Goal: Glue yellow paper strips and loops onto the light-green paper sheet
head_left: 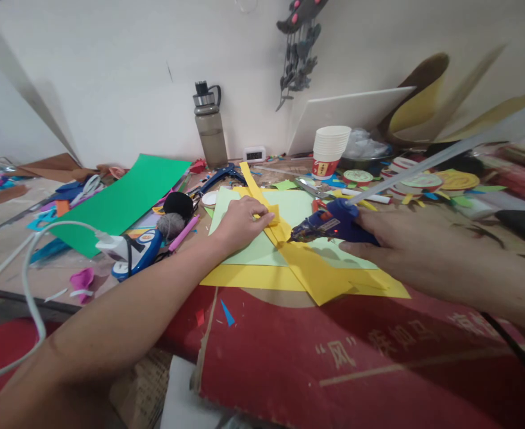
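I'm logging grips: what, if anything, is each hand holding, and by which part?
The right hand holds the blue glue gun by its handle. The left hand touches yellow paper; whether it pinches is unclear.

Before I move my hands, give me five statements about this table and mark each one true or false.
1. The right hand holds a blue glue gun. True.
2. The paper cups are stacked one inside another. True.
3. The left hand is closed around the paper cups. False: the left hand touches the yellow paper strip.
4. The large green sheet lies right of the paper cups in the picture. False: the green sheet lies to their left.
5. A water bottle stands near the wall. True.
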A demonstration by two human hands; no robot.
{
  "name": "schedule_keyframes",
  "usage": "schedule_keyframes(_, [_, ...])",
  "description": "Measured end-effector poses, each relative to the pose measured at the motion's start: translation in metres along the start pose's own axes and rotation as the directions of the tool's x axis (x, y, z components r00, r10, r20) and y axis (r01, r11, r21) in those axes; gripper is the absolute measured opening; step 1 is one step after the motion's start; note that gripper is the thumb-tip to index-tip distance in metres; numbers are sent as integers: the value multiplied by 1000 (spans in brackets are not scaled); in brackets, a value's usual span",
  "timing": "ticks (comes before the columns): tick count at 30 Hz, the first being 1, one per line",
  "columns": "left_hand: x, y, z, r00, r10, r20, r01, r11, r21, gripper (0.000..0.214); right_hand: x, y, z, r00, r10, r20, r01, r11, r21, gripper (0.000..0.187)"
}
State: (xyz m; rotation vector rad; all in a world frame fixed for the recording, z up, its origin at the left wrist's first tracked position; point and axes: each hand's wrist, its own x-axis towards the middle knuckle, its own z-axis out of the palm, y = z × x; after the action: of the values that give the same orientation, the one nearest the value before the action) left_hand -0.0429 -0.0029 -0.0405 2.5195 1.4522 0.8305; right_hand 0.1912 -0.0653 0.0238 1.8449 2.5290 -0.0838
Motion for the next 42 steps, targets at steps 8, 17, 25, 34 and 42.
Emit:
schedule_keyframes(8, [0, -2, 1, 1000, 6, -4, -6, 1000, -8, 27, 2, 3, 11, 993, -70, -95, 78, 994, 75, 12])
schedule_keyframes(17, [0, 2, -1, 1000, 29, -7, -29, 1000, -8, 28, 9, -7, 16, 992, -69, -104, 84, 985, 150, 16])
schedule_keyframes(25, [0, 0, 0, 1000, 18, -6, -18, 1000, 0, 28, 0, 0, 7, 996, -53, -72, 61, 992, 112, 14])
schedule_keyframes(34, [-7, 2, 1, 985, 173, 5, -172, 980, 102, 25, 8, 4, 12, 999, 11, -48, -5, 991, 131, 13])
schedule_keyframes(42, [-13, 6, -4, 948, 313, 54, -317, 934, 162, 35, 8, 15, 10, 1000, 23, 7, -24, 982, 188, 16])
